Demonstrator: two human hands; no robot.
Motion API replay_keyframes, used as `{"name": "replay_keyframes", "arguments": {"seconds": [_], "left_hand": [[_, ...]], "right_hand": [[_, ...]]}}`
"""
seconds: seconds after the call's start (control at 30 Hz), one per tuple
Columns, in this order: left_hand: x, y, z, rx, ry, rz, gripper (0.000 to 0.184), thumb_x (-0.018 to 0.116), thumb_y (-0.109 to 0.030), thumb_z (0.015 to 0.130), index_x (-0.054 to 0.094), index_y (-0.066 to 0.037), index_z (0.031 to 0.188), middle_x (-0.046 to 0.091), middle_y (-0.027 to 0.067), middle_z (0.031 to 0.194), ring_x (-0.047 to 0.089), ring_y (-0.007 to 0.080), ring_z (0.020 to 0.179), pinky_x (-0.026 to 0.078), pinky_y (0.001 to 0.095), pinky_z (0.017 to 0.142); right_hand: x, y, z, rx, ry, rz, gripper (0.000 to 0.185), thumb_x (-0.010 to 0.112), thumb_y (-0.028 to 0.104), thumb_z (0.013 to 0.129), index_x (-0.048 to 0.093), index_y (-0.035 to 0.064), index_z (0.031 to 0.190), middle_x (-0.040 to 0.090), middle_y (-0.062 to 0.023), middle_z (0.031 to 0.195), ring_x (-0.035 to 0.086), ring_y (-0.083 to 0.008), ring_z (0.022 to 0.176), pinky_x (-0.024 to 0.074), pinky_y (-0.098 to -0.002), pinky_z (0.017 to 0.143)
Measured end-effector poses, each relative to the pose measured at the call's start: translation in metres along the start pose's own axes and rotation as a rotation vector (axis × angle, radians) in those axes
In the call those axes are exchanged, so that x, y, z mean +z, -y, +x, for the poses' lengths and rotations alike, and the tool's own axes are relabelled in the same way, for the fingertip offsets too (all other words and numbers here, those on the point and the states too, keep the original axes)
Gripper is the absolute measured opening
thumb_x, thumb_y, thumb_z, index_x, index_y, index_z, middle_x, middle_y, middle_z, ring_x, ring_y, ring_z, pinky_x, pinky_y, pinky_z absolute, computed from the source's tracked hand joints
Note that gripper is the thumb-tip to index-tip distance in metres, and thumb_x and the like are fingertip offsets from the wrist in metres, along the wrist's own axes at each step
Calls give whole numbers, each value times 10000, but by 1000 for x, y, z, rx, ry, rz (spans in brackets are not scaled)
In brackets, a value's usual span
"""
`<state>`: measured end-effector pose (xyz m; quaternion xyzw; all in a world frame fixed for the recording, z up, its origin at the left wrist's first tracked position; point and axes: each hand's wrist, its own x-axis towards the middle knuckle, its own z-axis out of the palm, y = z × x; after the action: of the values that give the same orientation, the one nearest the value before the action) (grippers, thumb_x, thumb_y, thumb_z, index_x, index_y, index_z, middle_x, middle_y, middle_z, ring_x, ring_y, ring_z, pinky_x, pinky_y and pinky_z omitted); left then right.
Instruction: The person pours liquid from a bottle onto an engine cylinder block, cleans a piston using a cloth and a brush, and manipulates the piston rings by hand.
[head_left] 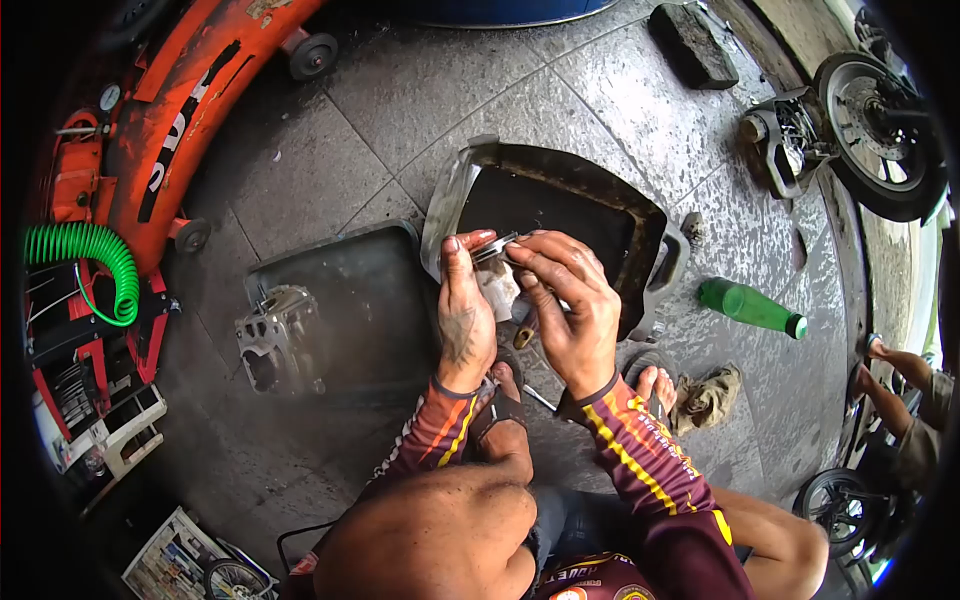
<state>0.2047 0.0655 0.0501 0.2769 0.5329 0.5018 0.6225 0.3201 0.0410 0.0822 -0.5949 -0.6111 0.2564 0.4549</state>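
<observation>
Between my two hands is a small silvery metal part with ring-like grooves along its edge, apparently a piston (492, 250). My left hand (466, 318) grips it from the left, thumb up against its side. The fingertips of my right hand (572, 300) pinch its right edge. A pale patch (502, 292) shows just below the grooves; I cannot tell whether it is the part's skirt or a cloth. Under my right thumb a brownish rod-like end (525, 328) shows, its other end hidden. Both hands are above the gap between two trays.
A grey tray (345, 262) at left bears a metal engine cylinder (278, 340). Ahead lies a dark, grimy pan (560, 165). To the right are a green bottle (752, 306) and a crumpled rag (706, 400). An orange jack (185, 130) stands left; motorcycle wheels (880, 135) stand far right.
</observation>
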Motion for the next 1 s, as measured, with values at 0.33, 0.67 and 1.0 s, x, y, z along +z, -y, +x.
{"name": "replay_keyframes", "arguments": {"seconds": [0.33,0.67,1.0], "left_hand": [[-8,4,3,99,-30,143,505,327,-478,1083,565,-45,1184,578,71,1150,525,153,1078,418,308,988],[-4,-8,0,-74,44,-200,529,325,-505,1073,590,-52,1147,623,61,1064,585,140,962,466,290,903],[-6,-14,9,-70,159,-322,570,283,-522,1070,562,-40,1191,651,141,1116,641,210,1048,528,322,892]], "right_hand": [[2,8,1,-29,7,-24,276,700,62,816,729,91,1089,687,-60,1128,609,-288,1130,443,-420,969],[0,9,-2,-98,22,-5,306,703,57,818,731,108,1119,685,-48,1137,624,-272,1116,442,-421,981],[-19,3,4,28,-146,-6,266,693,-2,838,734,62,1094,707,-79,1102,639,-273,1080,481,-372,953]]}}
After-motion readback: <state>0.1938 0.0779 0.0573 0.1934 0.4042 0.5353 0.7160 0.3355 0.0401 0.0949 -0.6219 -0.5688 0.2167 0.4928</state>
